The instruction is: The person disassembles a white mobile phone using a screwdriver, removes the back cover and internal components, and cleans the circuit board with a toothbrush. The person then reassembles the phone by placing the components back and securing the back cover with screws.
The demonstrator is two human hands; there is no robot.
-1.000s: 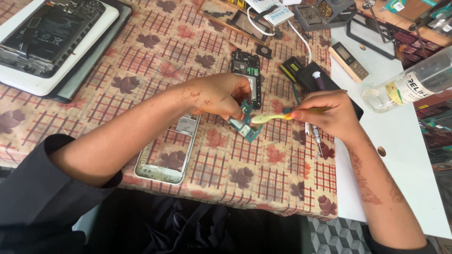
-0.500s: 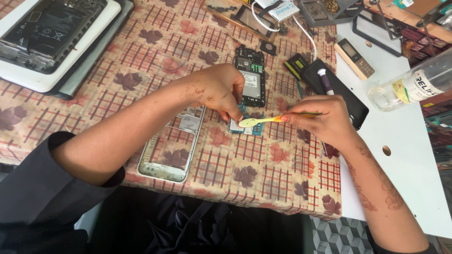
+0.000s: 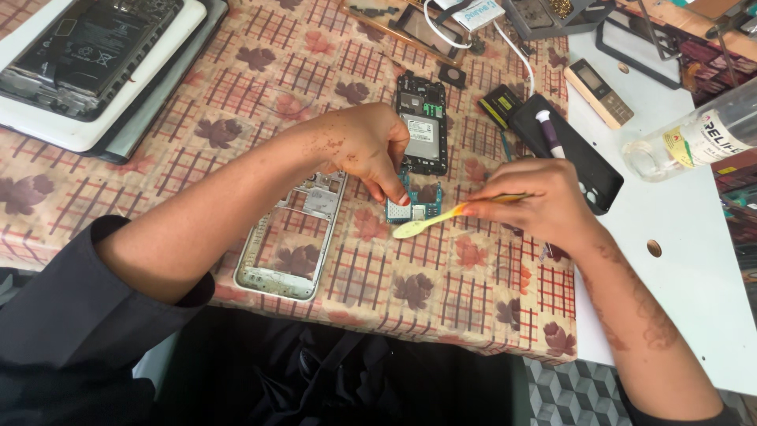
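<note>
The left hand (image 3: 359, 146) covers part of the small teal circuit board (image 3: 414, 209), its fingertips pinching the board's left edge down on the patterned surface (image 3: 236, 87). The right hand (image 3: 544, 201) hides most of the yellow toothbrush (image 3: 430, 222) handle, fingers closed around it; the pale head lies just below the board. The board's components are too small to make out.

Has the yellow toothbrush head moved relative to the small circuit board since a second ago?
Yes. The toothbrush head has slid off the circuit board toward the person, now lying just below its lower edge.
</note>
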